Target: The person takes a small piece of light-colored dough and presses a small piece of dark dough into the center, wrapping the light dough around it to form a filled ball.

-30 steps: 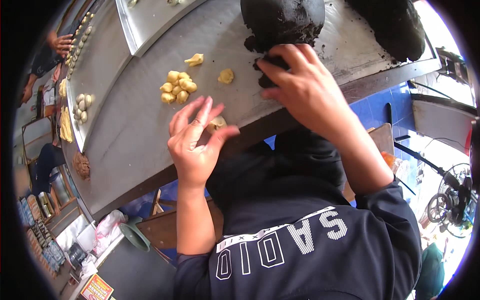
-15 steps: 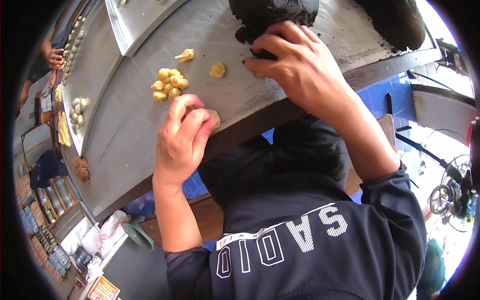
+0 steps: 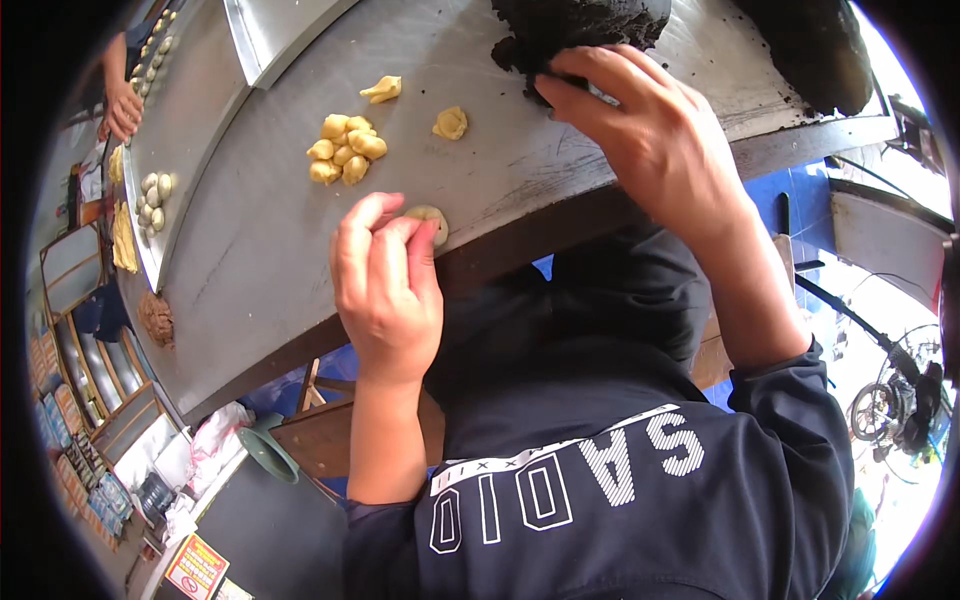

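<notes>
Near the table's front edge, my left hand is closed, its thumb and fingers pinching a small pale round of dough. My right hand bends its fingers at the edge of a large black paste mound. Thumb and fingertips there close on dark paste, partly hidden by the hand. Between the hands and farther back lies a single yellow dough ball. To its left sits a cluster of yellow dough balls, with one pointed yellow piece just behind.
A second long black mass lies at the table's right end. Metal trays stand at the left, holding rows of small pieces. Another person's hand is beside them. A brown lump rests at the left table edge.
My right hand has shifted a little to the right in the picture along with the black mound. My left hand still pinches the pale dough, which shows more now. The other person's hand has moved.
</notes>
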`<state>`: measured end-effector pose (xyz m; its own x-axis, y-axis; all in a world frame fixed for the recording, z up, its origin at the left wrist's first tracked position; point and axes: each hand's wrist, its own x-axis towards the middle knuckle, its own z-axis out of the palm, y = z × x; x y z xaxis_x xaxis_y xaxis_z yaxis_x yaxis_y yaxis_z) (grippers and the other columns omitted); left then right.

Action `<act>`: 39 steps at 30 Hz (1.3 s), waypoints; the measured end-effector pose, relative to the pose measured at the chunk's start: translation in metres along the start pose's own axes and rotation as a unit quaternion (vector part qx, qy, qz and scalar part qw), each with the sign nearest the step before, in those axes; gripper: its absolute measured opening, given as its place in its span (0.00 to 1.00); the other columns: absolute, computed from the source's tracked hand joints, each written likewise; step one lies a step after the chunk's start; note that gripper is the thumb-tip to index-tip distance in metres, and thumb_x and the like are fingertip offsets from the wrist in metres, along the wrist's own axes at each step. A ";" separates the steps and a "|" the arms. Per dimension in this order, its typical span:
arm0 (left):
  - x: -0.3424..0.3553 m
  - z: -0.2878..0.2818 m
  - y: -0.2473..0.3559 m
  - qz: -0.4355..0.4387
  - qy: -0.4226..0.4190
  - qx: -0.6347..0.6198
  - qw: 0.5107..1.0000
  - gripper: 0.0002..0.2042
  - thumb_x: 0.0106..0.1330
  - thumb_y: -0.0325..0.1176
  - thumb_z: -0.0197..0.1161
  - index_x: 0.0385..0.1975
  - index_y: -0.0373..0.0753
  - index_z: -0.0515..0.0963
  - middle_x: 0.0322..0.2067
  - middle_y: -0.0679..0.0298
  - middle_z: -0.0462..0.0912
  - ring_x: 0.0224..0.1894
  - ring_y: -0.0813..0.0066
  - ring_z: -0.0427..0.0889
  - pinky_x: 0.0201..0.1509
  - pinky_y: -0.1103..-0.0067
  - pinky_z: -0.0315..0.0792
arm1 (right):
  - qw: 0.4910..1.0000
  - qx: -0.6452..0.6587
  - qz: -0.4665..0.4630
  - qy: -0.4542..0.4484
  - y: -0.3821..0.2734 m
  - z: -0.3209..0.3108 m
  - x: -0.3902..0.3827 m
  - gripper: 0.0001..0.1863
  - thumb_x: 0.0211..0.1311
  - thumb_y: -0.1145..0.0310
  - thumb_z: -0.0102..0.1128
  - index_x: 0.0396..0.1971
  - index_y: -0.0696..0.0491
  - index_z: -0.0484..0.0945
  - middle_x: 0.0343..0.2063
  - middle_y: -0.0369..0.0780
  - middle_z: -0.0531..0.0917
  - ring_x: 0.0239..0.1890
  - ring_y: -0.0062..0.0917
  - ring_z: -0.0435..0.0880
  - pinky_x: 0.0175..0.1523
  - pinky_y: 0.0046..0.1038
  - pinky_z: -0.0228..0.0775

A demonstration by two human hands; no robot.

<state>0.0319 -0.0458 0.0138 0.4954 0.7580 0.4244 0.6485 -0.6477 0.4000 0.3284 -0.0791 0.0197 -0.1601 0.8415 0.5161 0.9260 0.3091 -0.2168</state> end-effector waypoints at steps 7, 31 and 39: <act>0.063 -0.019 -0.015 -0.184 -0.211 -0.207 0.937 0.05 0.80 0.28 0.72 0.47 0.40 0.82 0.42 0.61 0.88 0.44 0.68 0.89 0.51 0.69 0.83 | 0.995 0.040 0.014 -0.089 -0.001 0.002 0.010 0.04 0.61 0.71 0.69 0.35 0.50 0.89 0.45 0.38 0.88 0.50 0.36 0.89 0.53 0.38 0.88; 0.143 0.016 -0.073 0.086 -0.131 0.079 0.984 0.15 0.72 0.36 0.79 0.54 0.40 0.93 0.48 0.61 0.92 0.58 0.58 0.88 0.69 0.61 0.78 | 0.990 0.072 0.115 -0.036 -0.025 -0.001 -0.017 0.11 0.68 0.71 0.73 0.48 0.53 0.91 0.56 0.43 0.86 0.59 0.41 0.86 0.64 0.40 0.83; 0.056 -0.011 -0.036 -0.213 0.003 -0.401 0.891 0.11 0.84 0.28 0.71 0.58 0.29 0.87 0.45 0.56 0.95 0.47 0.73 0.94 0.48 0.78 0.84 | 0.990 -0.008 0.132 0.046 0.015 -0.015 -0.035 0.12 0.60 0.69 0.82 0.43 0.53 0.94 0.49 0.40 0.89 0.54 0.41 0.88 0.58 0.40 0.85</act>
<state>0.0302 0.0187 0.0317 0.2976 0.9496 0.0988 0.1529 -0.1495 0.9769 0.3532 -0.1101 0.0107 0.1202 0.8482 0.5159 0.9365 0.0755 -0.3423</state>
